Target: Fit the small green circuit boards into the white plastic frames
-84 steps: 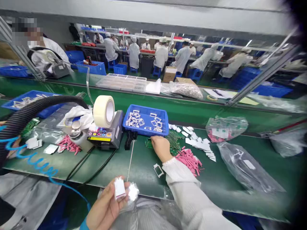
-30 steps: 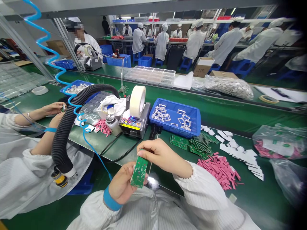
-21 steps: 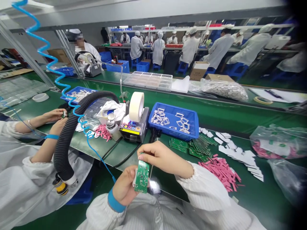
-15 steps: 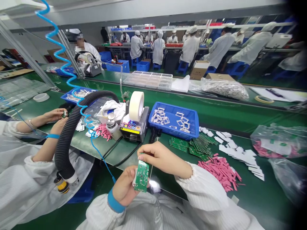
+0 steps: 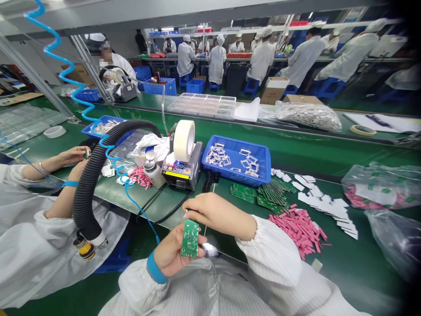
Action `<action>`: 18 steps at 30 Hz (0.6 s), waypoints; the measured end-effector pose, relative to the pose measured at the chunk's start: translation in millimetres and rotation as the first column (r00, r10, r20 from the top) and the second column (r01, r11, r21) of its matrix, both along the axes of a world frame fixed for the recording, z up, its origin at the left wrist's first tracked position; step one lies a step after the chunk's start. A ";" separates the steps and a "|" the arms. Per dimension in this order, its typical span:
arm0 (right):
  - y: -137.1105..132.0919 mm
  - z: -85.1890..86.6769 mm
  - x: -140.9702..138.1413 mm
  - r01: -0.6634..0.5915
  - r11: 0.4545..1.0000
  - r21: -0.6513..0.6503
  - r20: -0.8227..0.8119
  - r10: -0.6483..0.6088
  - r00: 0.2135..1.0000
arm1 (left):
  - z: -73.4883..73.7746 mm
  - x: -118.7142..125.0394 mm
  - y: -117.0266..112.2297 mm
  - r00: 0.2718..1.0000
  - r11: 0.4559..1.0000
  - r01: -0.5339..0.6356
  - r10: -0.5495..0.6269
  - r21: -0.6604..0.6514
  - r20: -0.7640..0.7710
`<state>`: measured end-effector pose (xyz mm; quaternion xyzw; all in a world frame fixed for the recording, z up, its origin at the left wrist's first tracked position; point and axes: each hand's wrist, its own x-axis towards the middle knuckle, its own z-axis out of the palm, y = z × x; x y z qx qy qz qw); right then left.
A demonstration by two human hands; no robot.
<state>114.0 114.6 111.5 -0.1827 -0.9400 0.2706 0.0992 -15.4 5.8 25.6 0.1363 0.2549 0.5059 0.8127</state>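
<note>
A small green circuit board (image 5: 190,239) is held in front of my body, its face with tiny parts turned toward me. My left hand (image 5: 171,254) grips it from the left and below, the fingers curled behind it. Over its top end bends my right hand (image 5: 212,213), closed, with thumb and forefinger pinched at the upper edge. What lies behind the board is hidden. To the right on the bench are a stack of green circuit boards (image 5: 272,193), a heap of pink strips (image 5: 297,230) and many white pieces (image 5: 324,202).
Beyond my hands stand a tape dispenser (image 5: 180,171) with a tape roll (image 5: 184,140), a pump bottle (image 5: 154,171) and a blue tray (image 5: 237,175) with white frames. A black hose (image 5: 82,193) arches on the left, beside a co-worker's hands (image 5: 77,160). Plastic bags (image 5: 381,188) lie right.
The board has turned slightly in my hands, and the white edge that showed at its left is out of sight. Both hands sit a little further left in the view, which has shifted.
</note>
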 end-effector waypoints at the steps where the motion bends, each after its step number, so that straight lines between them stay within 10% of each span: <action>1: 0.4 -1.2 0.3 -0.011 1.000 0.008 0.000 0.011 1.000 | -0.2 1.2 1.0 1.000 1.000 0.000 0.000 -0.004 0.008; 8: -29.4 -0.6 18.1 0.443 0.896 0.045 -0.263 -0.417 0.870 | 12.7 12.3 13.1 0.997 0.997 -0.075 0.075 0.012 0.023; 18: -39.2 -7.0 40.1 0.418 0.900 0.122 -0.150 -0.400 0.904 | 20.6 44.3 34.7 0.972 0.973 -0.232 0.232 0.003 -0.043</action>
